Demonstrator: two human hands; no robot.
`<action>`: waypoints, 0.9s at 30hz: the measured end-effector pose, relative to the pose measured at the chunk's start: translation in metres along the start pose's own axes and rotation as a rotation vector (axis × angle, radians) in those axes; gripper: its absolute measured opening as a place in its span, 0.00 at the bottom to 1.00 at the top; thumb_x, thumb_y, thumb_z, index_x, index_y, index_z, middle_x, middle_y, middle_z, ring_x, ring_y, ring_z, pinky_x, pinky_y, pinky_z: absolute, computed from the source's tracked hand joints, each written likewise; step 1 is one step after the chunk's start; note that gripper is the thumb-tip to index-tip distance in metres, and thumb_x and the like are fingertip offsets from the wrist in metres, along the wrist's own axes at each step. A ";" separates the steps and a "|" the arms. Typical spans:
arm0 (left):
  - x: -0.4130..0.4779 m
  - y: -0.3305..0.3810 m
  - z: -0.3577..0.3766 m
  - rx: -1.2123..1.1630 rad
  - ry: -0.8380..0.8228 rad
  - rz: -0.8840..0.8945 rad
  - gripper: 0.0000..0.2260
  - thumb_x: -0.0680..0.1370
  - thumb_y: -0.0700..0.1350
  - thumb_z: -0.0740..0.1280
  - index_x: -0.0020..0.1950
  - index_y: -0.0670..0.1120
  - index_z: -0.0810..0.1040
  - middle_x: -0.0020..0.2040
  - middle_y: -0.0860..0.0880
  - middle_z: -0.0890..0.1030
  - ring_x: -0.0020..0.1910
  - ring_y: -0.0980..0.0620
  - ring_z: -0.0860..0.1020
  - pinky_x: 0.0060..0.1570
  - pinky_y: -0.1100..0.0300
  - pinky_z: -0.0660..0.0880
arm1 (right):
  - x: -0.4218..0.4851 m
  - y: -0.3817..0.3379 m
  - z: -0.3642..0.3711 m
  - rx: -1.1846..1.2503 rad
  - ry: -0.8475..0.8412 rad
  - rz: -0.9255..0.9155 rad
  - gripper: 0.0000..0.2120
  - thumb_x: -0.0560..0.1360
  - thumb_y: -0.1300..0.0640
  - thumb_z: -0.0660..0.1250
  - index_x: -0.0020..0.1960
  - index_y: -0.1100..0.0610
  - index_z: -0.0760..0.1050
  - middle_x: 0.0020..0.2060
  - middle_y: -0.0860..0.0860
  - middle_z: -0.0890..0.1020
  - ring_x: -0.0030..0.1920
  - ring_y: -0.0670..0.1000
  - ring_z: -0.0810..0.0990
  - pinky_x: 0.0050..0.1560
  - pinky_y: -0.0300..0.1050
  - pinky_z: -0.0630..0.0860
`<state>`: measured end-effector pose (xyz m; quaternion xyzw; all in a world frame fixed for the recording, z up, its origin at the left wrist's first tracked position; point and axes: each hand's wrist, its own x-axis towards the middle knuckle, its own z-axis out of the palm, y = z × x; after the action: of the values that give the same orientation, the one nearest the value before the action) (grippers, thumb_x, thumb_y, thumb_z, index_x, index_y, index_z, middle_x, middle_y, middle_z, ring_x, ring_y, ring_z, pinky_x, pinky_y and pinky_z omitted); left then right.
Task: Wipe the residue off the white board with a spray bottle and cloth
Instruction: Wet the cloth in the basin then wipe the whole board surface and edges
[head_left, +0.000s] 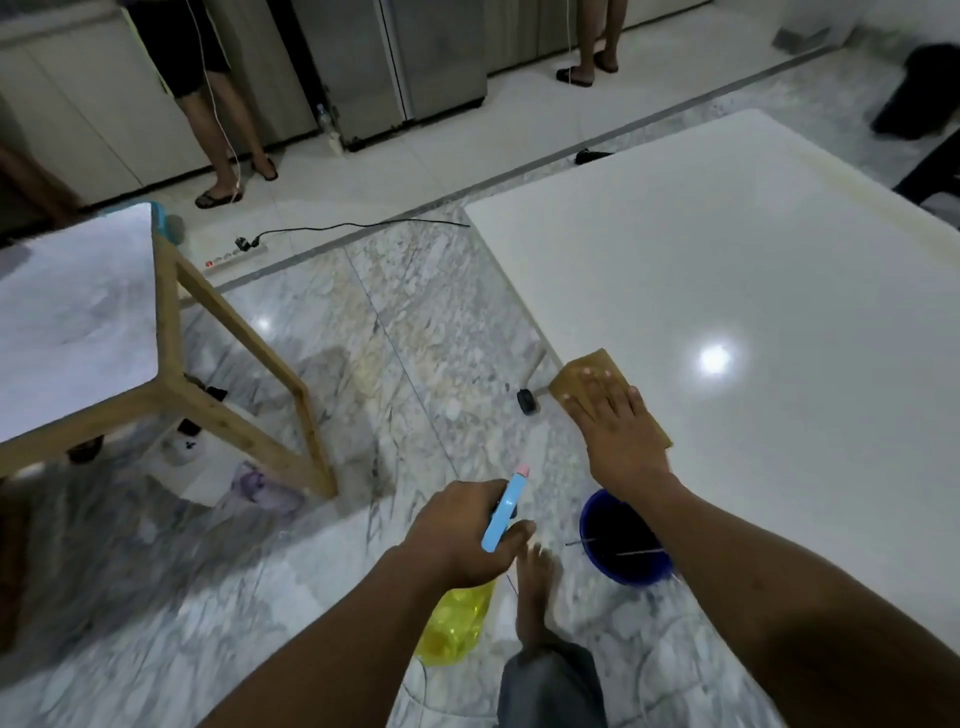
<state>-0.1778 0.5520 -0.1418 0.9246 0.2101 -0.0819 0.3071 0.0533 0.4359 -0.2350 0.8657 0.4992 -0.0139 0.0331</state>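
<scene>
The white board (753, 270) lies flat and fills the right half of the view, with a lamp glare on it. A tan cloth (589, 368) rests on its near-left edge. My right hand (618, 421) presses flat on the cloth, fingers spread. My left hand (462, 535) grips the spray bottle (506, 512) by its neck; the bottle has a light-blue trigger head and a yellow body (457, 623) that hangs below my hand, over the floor to the left of the board.
A blue bucket (623, 545) stands on the marble floor under the board's near edge, beside my bare foot (535, 587). A wooden-framed table (78, 322) is at the left. A power strip with cable (239, 254) lies beyond it. Two people's legs (223, 130) stand by the far cabinets.
</scene>
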 end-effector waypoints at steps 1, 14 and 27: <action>-0.011 0.006 0.010 0.006 -0.012 0.006 0.15 0.77 0.61 0.67 0.48 0.49 0.76 0.40 0.50 0.81 0.37 0.48 0.79 0.37 0.55 0.73 | -0.021 0.002 0.001 0.001 -0.002 0.001 0.37 0.74 0.63 0.62 0.80 0.52 0.55 0.80 0.58 0.49 0.79 0.63 0.46 0.77 0.64 0.48; -0.126 0.121 0.125 0.059 -0.036 0.098 0.14 0.77 0.61 0.67 0.49 0.50 0.75 0.39 0.50 0.81 0.37 0.48 0.80 0.40 0.51 0.78 | -0.272 0.025 0.015 -0.013 -0.069 0.037 0.40 0.73 0.56 0.67 0.80 0.51 0.53 0.81 0.56 0.48 0.80 0.62 0.45 0.76 0.63 0.52; -0.311 0.305 0.325 -0.001 -0.038 0.065 0.13 0.77 0.57 0.69 0.46 0.48 0.77 0.40 0.50 0.82 0.40 0.49 0.80 0.39 0.56 0.74 | -0.632 0.059 0.040 0.020 0.031 0.020 0.33 0.74 0.60 0.51 0.80 0.51 0.57 0.80 0.57 0.54 0.79 0.63 0.50 0.75 0.64 0.56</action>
<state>-0.3303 0.0302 -0.1515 0.9290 0.1741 -0.0894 0.3140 -0.2119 -0.1416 -0.2358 0.8712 0.4906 -0.0049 0.0168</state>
